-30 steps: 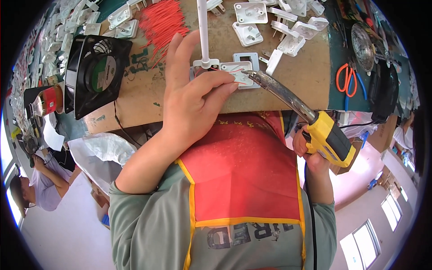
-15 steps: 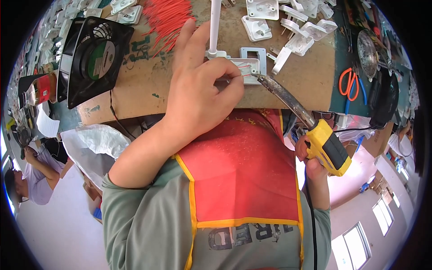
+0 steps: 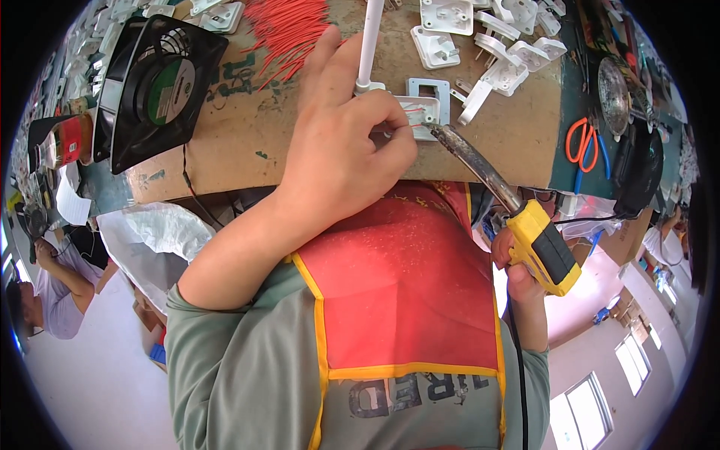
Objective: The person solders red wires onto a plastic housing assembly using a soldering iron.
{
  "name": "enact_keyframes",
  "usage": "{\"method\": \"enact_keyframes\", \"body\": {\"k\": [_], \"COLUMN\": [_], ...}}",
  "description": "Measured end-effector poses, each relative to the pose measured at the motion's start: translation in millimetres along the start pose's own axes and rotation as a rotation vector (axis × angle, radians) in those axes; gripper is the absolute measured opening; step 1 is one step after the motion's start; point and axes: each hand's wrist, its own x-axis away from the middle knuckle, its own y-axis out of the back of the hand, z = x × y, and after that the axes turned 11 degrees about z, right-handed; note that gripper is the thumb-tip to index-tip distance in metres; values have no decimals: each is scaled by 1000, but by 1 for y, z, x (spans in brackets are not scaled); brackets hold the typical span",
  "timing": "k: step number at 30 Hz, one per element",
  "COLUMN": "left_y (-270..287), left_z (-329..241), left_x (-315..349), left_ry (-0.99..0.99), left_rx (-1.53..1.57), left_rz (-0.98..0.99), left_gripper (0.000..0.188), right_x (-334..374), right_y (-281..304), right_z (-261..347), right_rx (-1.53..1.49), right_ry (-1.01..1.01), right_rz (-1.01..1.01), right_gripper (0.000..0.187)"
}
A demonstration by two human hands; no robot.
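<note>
My left hand (image 3: 341, 142) is closed in a pinch, thumb and index finger meeting at the near left side of a small white plastic housing (image 3: 410, 133). A thin red wire (image 3: 415, 125) runs from its fingertips into that housing. My right hand (image 3: 517, 266) grips a yellow-and-black soldering gun (image 3: 544, 247). The gun's dark metal tip points up and left, at the housing's right end beside the wire end; whether it touches cannot be made out. Just behind the housing lies a pale rectangular frame (image 3: 444, 94). A white rod (image 3: 369, 45) stands upright behind my left fingers.
A black fan (image 3: 161, 97) stands at the left, a jar (image 3: 69, 142) beside it. Red wires (image 3: 289, 30) lie in a pile at the back, white plug parts (image 3: 504, 75) at the back right. Orange-handled scissors (image 3: 581, 142) and a metal dish (image 3: 613, 97) are at the right.
The bench, housing and my left hand sit slightly farther right in the picture. My left hand keeps its pinch, and the gun tip stays at the housing's right end.
</note>
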Motion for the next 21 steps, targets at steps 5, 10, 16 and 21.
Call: {"method": "enact_keyframes", "body": {"k": [5, 10, 16, 21], "left_y": [-1, 1, 2, 4], "left_z": [1, -4, -3, -2], "left_x": [1, 1, 0, 0], "left_ry": [24, 13, 8, 4], "left_rx": [25, -12, -11, 9], "left_rz": [14, 4, 18, 32], "left_gripper": [8, 10, 11, 11], "right_x": [-3, 0, -3, -2], "right_y": [-10, -6, -5, -6], "right_z": [8, 5, 5, 8], "right_rx": [-79, 15, 90, 106], "right_ry": [-24, -4, -9, -25], "right_rz": [-59, -27, -17, -12], "right_gripper": [46, 46, 47, 49]}}
